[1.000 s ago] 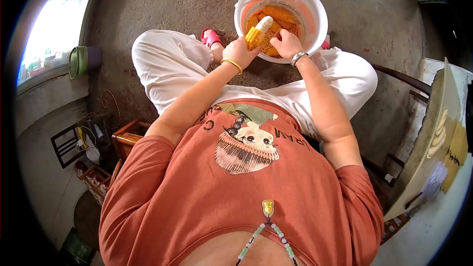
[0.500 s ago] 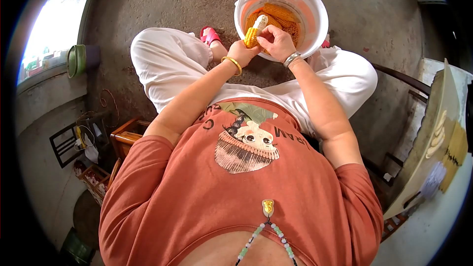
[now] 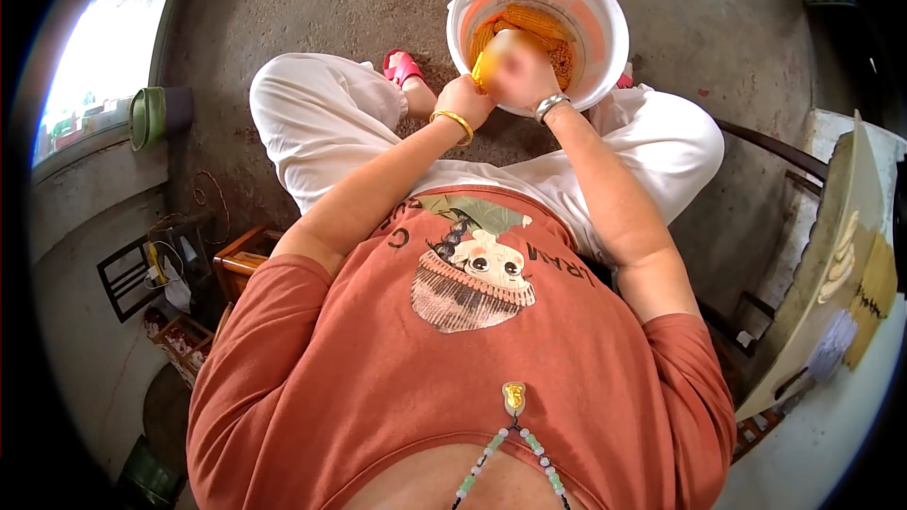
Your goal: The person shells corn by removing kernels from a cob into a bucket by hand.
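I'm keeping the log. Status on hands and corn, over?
Left hand gripping corn cob. Right hand blurred across it; its far end unclear. More cobs in bucket.

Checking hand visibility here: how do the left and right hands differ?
The left hand is fairly sharp; the right hand is blurred. The left wears a gold bangle, the right a silver bangle. The left shows mostly outside the bucket, the right mostly over its opening. Both are at the yellow corn cob.
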Motion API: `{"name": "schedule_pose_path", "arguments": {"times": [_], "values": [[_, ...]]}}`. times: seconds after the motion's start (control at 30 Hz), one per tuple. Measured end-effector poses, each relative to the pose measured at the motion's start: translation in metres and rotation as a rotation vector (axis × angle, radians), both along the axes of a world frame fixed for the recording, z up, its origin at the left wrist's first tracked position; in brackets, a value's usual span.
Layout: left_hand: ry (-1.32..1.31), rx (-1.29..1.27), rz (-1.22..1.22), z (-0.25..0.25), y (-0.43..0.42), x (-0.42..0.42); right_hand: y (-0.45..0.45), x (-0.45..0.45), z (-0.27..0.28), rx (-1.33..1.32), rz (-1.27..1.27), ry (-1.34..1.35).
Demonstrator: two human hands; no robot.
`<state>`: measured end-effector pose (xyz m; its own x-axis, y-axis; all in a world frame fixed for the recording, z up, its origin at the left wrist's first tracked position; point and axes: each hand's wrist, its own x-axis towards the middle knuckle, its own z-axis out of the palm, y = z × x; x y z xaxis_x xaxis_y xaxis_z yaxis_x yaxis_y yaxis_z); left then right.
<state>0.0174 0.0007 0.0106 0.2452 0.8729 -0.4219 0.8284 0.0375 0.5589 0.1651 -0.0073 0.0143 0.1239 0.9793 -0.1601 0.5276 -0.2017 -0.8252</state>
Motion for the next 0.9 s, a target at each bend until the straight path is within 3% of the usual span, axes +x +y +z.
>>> {"name": "schedule_pose_path", "arguments": {"times": [0.23, 0.37, 0.5, 0.7, 0.8, 0.9], "values": [[0.122, -0.030, 0.027, 0.028, 0.000, 0.010, 0.001, -0.003, 0.009, -0.069, -0.093, 0.030], [0.026, -0.134, 0.112, 0.011, 0.007, 0.008, 0.001, 0.002, -0.008, 0.068, -0.068, 0.160], [-0.059, -0.333, 0.197, 0.013, 0.014, 0.005, 0.003, 0.012, -0.022, -0.009, 0.015, 0.456], [-0.028, -0.225, 0.098, 0.013, 0.012, 0.003, 0.004, 0.015, -0.020, -0.015, 0.061, 0.319], [0.070, -0.071, -0.001, 0.019, 0.008, 0.006, 0.004, 0.016, -0.003, 0.006, 0.095, 0.086], [0.077, -0.115, 0.019, 0.025, 0.007, 0.007, 0.004, 0.013, -0.001, 0.000, 0.066, 0.053]]}}
